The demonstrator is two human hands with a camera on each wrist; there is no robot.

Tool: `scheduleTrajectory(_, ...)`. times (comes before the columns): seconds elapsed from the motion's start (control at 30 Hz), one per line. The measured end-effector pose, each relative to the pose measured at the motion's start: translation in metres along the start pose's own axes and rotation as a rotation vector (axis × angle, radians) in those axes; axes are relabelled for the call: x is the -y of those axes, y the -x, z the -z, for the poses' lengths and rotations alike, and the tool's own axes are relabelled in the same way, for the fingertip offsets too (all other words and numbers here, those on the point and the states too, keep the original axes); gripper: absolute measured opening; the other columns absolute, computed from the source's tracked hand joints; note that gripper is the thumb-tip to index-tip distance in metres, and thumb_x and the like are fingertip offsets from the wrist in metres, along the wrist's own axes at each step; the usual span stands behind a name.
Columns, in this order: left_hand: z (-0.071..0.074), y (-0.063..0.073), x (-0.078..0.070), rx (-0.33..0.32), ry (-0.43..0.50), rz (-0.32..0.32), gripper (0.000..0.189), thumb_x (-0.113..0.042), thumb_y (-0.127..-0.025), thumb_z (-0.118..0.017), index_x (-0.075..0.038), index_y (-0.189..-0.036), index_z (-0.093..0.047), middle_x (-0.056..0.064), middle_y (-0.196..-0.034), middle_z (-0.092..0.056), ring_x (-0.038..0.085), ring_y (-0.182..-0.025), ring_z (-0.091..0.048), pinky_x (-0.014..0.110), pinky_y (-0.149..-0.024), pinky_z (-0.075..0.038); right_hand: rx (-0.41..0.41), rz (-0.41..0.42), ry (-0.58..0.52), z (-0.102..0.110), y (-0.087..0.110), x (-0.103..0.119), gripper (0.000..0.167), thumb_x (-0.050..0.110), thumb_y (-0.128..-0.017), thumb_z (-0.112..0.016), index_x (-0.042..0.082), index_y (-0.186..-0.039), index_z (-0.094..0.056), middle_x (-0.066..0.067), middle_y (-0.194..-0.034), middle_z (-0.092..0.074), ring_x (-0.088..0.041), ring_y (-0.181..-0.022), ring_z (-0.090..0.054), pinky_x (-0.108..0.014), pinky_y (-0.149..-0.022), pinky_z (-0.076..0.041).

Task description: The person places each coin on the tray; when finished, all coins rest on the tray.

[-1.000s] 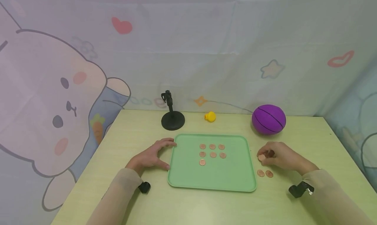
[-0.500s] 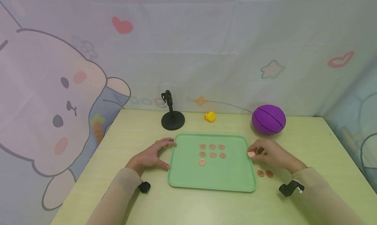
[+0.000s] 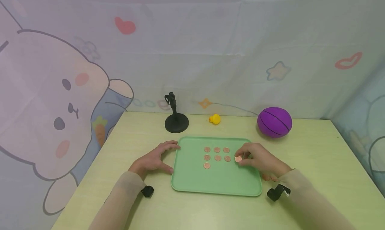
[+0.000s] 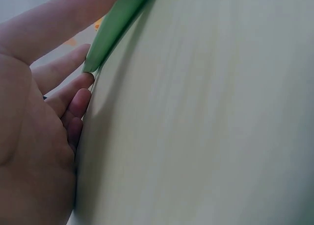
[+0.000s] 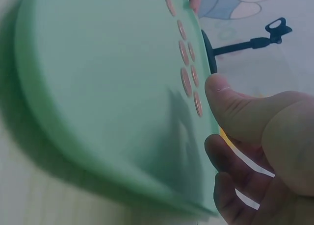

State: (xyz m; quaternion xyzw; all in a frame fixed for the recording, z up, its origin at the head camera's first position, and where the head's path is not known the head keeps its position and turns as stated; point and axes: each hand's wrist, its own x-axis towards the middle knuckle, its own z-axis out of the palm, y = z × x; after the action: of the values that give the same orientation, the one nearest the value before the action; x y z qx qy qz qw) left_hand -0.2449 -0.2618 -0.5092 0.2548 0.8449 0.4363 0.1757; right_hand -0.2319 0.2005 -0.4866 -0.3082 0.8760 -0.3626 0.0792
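Observation:
In the head view a light green tray lies on the table, with several copper-coloured coins in short rows on it. My right hand is above the tray's right part, pinching one coin between thumb and fingers beside the middle row. That coin cannot be made out in the right wrist view, where thumb and fingers show over the tray. My left hand rests at the tray's left rim, thumb and fingers spread; the left wrist view has its fingers against the green edge.
Loose coins lie right of the tray, partly hidden by my right wrist. Behind the tray are a black stand, a small yellow object and a purple ball. A printed cloth hangs behind the table.
My right hand has carried the pinched coin leftward from the table beside the tray, across the right rim and over the tray. My left hand has stayed in place.

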Motion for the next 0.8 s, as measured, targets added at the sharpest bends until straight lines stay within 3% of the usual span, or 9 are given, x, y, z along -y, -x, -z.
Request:
scheduleTrajectory(0.3,0.000,0.001,-0.001,0.001,0.002,0.006,0.087,-0.022,-0.070,-0.098,-0.020,-0.147,-0.058,0.005,-0.170,-0.029,0.035,-0.157,-0.017,0.064,-0.123,-0.012,-0.007,0.058,0.038,-0.021,-0.015,0.014,0.020,0.009,-0.090,-0.083,0.011,-0.109,-0.079,0.005,-0.099,-0.073,-0.006,-0.082,-0.063,-0.030,-0.077,-0.056)
scheduleTrajectory(0.63,0.000,0.001,0.001,0.002,-0.007,-0.001,0.087,-0.024,-0.070,-0.098,-0.021,-0.147,-0.058,0.004,-0.169,-0.031,0.034,-0.157,-0.018,0.064,-0.123,-0.013,0.030,0.081,0.174,-0.036,-0.023,0.029,0.016,0.012,-0.087,-0.086,0.018,-0.101,-0.080,0.011,-0.094,-0.069,-0.009,-0.085,-0.062,-0.029,-0.078,-0.053)
scheduleTrajectory(0.77,0.000,0.001,0.000,-0.002,-0.012,0.000,0.087,-0.023,-0.070,-0.098,-0.021,-0.147,-0.058,0.005,-0.169,-0.031,0.034,-0.157,-0.018,0.064,-0.123,-0.013,0.030,0.114,0.206,-0.041,-0.028,0.032,0.014,0.010,-0.086,-0.086,0.019,-0.093,-0.078,0.015,-0.081,-0.061,-0.009,-0.078,-0.056,-0.030,-0.075,-0.049)
scheduleTrajectory(0.8,0.000,0.001,0.000,-0.003,-0.014,0.001,0.087,-0.023,-0.070,-0.098,-0.021,-0.147,-0.058,0.005,-0.169,-0.031,0.034,-0.157,-0.018,0.064,-0.123,-0.013,0.030,0.124,0.210,-0.042,-0.029,0.032,0.015,0.009,-0.086,-0.086,0.020,-0.090,-0.076,0.015,-0.077,-0.057,-0.009,-0.076,-0.053,-0.031,-0.079,-0.051)
